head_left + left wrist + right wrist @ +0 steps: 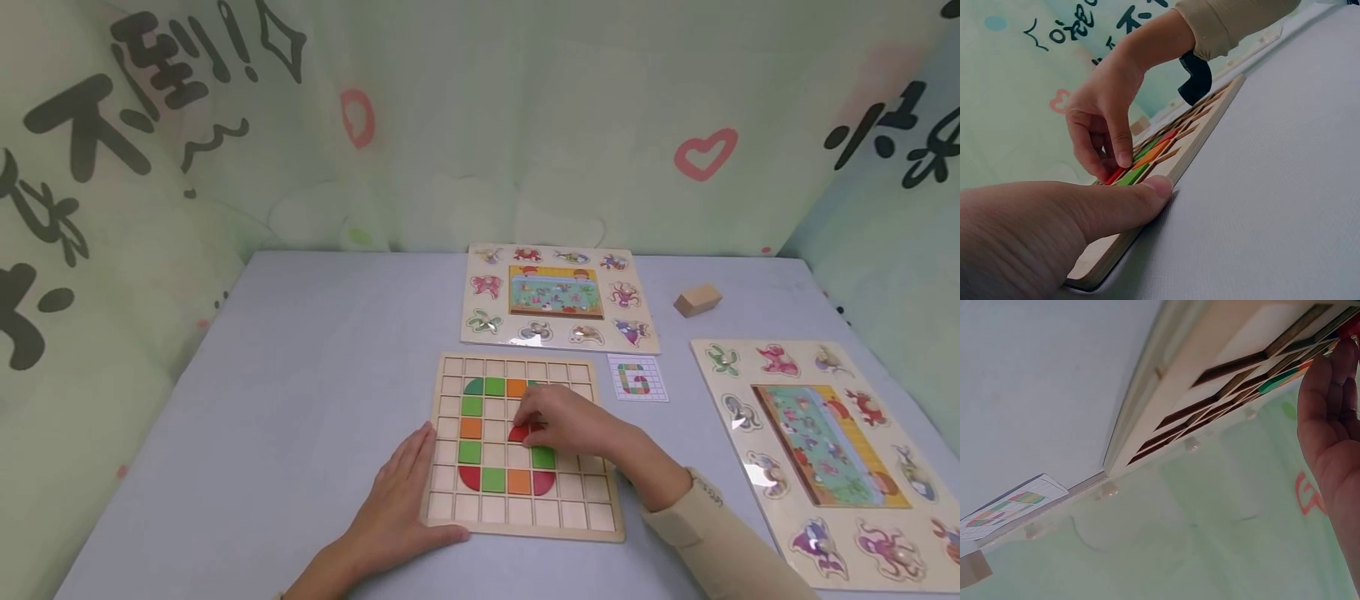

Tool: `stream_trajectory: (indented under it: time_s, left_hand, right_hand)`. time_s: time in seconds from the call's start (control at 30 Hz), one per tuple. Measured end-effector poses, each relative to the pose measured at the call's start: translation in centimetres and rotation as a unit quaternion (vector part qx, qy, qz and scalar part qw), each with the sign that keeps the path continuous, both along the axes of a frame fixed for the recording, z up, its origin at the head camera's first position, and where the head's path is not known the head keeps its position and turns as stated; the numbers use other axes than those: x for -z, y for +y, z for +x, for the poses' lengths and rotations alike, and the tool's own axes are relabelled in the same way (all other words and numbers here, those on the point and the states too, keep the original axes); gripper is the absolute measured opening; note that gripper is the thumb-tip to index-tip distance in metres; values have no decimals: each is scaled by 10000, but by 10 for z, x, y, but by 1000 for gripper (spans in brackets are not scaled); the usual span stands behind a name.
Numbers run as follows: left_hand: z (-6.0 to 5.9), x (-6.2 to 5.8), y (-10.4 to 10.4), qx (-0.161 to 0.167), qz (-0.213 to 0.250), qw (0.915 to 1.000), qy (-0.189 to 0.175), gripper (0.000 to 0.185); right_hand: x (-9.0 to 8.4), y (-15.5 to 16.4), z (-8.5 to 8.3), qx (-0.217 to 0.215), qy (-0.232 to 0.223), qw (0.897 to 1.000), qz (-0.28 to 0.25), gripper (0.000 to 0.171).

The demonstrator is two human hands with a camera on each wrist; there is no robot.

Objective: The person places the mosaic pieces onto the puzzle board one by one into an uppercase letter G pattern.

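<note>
A wooden grid board (600,521) lies on the table with green, orange and red pieces set in its squares. My right hand (573,425) is over the board's right-middle part. Its thumb and fingertips pinch a red piece (519,433) at the grid, partly hidden by the fingers. In the left wrist view, the same red piece (1114,176) shows under the fingertips. A green square (543,457) sits just below that hand. With fingers straight, my left hand (397,508) rests along the board's left edge; its thumb touches the front edge near the corner.
Behind the board lies a sea-animal puzzle (487,335), with another puzzle (738,467) to the right. A small pattern card (652,393) lies beside the board's far right corner. A wooden block (697,300) sits farther back. A printed curtain (525,125) encloses the table.
</note>
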State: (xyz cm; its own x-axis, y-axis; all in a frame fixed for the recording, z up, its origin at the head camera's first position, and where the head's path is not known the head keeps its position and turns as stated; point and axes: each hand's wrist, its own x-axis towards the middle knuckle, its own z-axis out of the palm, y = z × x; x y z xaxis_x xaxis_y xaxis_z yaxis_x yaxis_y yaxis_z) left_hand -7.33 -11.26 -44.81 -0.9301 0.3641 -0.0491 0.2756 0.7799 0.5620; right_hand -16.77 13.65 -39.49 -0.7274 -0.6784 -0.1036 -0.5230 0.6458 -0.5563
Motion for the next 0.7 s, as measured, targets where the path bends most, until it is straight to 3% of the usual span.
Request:
stream_trajectory:
  time_s: [0.2,0.4,0.7]
  left_hand:
    - [0,1,0,-27,29,10000,21,116]
    - [2,4,0,-92,101,9998,-147,117]
    - [12,4,-6,-137,53,9990,-425,118]
  right_hand:
    - [-5,5,4,418,-61,9991,-66,21]
    - [-12,39,26,1094,-33,9913,-729,25]
    - [-7,81,72,2298,490,9644,-1213,14]
